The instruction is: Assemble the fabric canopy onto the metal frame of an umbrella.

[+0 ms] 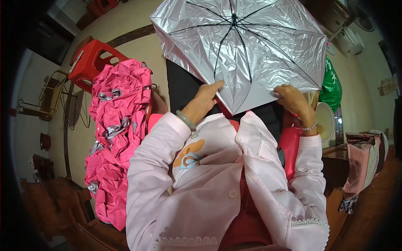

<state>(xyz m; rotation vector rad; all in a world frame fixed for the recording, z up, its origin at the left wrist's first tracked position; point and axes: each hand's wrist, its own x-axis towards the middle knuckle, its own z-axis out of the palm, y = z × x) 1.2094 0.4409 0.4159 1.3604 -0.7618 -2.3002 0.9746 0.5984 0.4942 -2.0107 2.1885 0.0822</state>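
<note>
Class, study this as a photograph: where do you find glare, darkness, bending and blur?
In the head view, bright glare streaks the creased silver umbrella; in the head view, the picture falls to black at its left and right rims; in the head view, the dark floor strip looks curved; in the head view, the right hand looks slightly soft, cause unclear.

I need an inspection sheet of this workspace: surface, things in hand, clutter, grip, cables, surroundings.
Surface: black covering, mostly hidden beneath the umbrella.
Things in hand: silver umbrella, spread open, underside up, creased; black hub far from the person, one corner pointing toward them.
Clutter: crumpled pink fabric with silver patches, heaped at left.
Grip: left hand holds the near edge, thumb on top; right hand pinches the edge farther right.
Cables: nothing seen.
Surroundings: red stool far left; green bag and white bucket at right.
</note>
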